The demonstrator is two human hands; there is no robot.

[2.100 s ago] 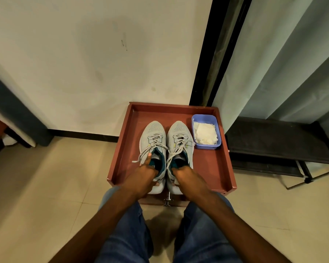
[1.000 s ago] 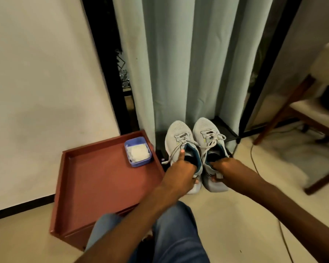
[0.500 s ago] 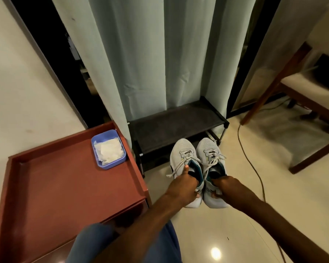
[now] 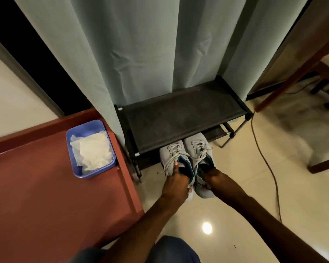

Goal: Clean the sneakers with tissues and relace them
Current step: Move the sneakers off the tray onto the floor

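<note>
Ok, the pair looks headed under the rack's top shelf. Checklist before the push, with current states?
1. Left hand holds left sneaker: ok.
2. Right hand holds right sneaker: ok, its grip sits at the heel opening.
3. Toes aimed under the black shoe rack: ok.
4. Lower shelf space free: cannot tell, hidden.
5. Loose laces clear of the frame: cannot tell.
6. Floor cable clear of the sneakers: ok.

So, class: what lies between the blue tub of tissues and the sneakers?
In the head view, the red tray's raised right rim and the black rack's left leg lie between the tub and the sneakers.
</note>
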